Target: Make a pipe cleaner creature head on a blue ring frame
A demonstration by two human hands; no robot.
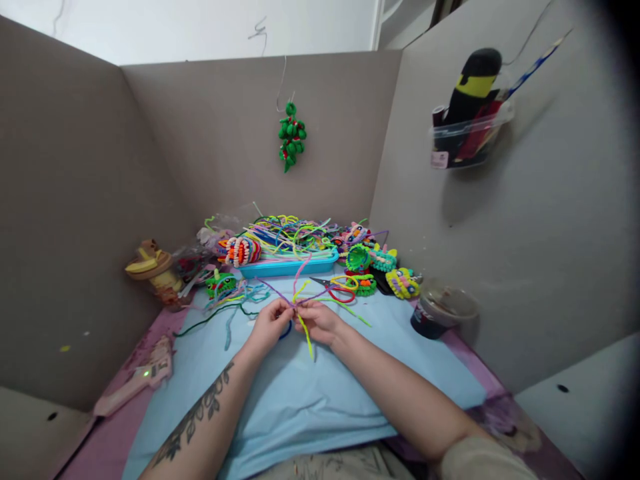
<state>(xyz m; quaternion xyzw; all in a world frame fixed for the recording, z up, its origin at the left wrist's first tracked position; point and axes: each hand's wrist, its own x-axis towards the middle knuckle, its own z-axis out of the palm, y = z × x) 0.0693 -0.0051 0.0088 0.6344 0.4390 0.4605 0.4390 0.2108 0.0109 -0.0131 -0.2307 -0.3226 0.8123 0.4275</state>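
Close together over the blue cloth, my left hand (pixel 273 325) and my right hand (pixel 321 321) pinch the crossing point of several fuzzy pipe cleaners. A yellow pipe cleaner (pixel 306 338) hangs down between the fingers, and a pink one (pixel 301 267) points up and away. A purple one (pixel 273 288) spreads out to both sides, and a light green one (pixel 353 313) runs off to the right. Dark blue shows under my left fingers. The exact crossing is partly hidden by the fingertips. Scissors (pixel 343 288) with yellow and red handles lie just beyond my right hand.
A blue tray (pixel 287 267) heaped with pipe cleaners stands behind. Striped (pixel 241 251), green (pixel 220 285) and yellow (pixel 403 283) craft figures surround it. A pink glue gun (pixel 145 377) lies left. Cups stand left (pixel 163 277) and right (pixel 440 310). Grey partitions enclose the table.
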